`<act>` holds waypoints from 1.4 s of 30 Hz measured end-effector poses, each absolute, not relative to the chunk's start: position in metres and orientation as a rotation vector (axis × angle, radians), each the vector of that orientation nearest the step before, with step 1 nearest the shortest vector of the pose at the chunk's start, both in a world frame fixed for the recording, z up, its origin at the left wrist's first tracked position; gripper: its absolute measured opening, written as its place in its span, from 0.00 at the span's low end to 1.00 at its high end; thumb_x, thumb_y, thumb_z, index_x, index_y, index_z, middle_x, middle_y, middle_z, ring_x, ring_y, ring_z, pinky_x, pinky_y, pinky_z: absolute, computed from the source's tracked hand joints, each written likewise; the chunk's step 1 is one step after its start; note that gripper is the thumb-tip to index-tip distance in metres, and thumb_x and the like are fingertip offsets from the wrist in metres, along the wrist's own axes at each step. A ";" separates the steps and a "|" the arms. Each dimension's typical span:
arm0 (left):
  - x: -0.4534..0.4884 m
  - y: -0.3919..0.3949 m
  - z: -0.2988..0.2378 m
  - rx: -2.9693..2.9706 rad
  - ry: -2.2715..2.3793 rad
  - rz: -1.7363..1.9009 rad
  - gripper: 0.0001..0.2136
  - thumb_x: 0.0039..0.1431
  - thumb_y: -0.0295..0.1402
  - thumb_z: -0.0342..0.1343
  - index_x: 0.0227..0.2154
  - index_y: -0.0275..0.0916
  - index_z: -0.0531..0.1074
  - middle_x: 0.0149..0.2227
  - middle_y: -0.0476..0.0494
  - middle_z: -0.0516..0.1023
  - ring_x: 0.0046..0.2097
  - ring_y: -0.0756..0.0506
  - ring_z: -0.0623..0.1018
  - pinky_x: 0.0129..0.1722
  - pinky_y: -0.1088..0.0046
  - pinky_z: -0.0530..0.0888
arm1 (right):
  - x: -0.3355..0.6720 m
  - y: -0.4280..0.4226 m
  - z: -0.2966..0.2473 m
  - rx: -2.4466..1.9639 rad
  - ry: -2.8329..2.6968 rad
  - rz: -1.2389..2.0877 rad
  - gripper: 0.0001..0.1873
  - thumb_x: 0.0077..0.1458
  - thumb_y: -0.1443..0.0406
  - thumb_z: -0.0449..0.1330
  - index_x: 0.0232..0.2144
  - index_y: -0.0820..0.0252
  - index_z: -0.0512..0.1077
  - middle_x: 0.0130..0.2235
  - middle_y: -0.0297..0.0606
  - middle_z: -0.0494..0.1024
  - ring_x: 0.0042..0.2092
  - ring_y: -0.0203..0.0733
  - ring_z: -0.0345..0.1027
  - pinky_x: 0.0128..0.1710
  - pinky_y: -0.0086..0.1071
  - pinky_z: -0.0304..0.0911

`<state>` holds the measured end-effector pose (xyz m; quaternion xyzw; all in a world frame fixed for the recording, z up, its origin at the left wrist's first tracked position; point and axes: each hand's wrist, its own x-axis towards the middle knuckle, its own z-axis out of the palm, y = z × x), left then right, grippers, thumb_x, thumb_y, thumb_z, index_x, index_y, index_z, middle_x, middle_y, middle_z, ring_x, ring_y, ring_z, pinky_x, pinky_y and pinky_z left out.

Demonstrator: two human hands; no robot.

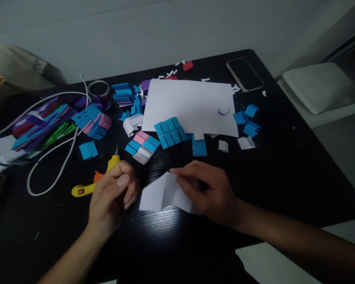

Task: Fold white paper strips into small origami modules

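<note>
A creased sheet of white paper (154, 193) stands partly raised in zigzag folds on the black table. My right hand (210, 189) pinches its upper right part between thumb and fingers, covering some of the paper. To the left of the paper, my left hand (114, 193) is curled closed, with nothing visible sticking out of it. Behind that hand lies a yellow glue gun (84, 190) with an orange trigger, its nozzle pointing away from me; the hand hides part of its body.
Beyond my hands are a large white sheet (189, 98), a blue folded-paper block (170, 132) and a pink, blue and white block (142, 147). A white cable (51, 189) loops at left beside colourful paper strips (44, 122). A phone (245, 74) lies at the far right.
</note>
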<state>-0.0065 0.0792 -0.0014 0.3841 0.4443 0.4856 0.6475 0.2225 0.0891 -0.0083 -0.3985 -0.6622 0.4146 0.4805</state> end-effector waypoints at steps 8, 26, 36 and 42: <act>0.013 0.072 0.000 1.555 1.294 0.909 0.15 0.59 0.30 0.66 0.49 0.43 0.75 0.36 0.50 0.81 0.38 0.50 0.80 0.40 0.77 0.78 | 0.221 0.084 -0.012 -0.934 -1.735 1.010 0.12 0.60 0.73 0.63 0.44 0.68 0.82 0.36 0.44 0.81 0.33 0.35 0.75 0.29 0.26 0.69; 0.008 0.074 -0.004 1.646 1.354 0.859 0.02 0.61 0.31 0.66 0.35 0.42 0.79 0.32 0.53 0.81 0.33 0.53 0.79 0.33 0.80 0.75 | 0.223 0.087 -0.013 -1.016 -1.735 1.252 0.12 0.61 0.72 0.63 0.44 0.56 0.83 0.39 0.38 0.82 0.37 0.35 0.77 0.33 0.28 0.69; 0.011 0.076 0.001 1.416 1.307 0.762 0.04 0.63 0.32 0.61 0.33 0.38 0.76 0.26 0.52 0.74 0.27 0.53 0.72 0.24 0.81 0.69 | 0.223 0.088 -0.012 -1.052 -1.723 1.266 0.10 0.61 0.71 0.63 0.42 0.58 0.83 0.38 0.38 0.82 0.39 0.36 0.77 0.34 0.28 0.69; 0.009 0.079 0.001 1.359 1.291 0.772 0.04 0.62 0.32 0.63 0.32 0.38 0.78 0.26 0.50 0.76 0.27 0.53 0.73 0.25 0.81 0.69 | 0.223 0.090 -0.010 -1.115 -1.682 1.377 0.10 0.61 0.69 0.63 0.42 0.54 0.83 0.40 0.36 0.83 0.40 0.38 0.77 0.38 0.31 0.71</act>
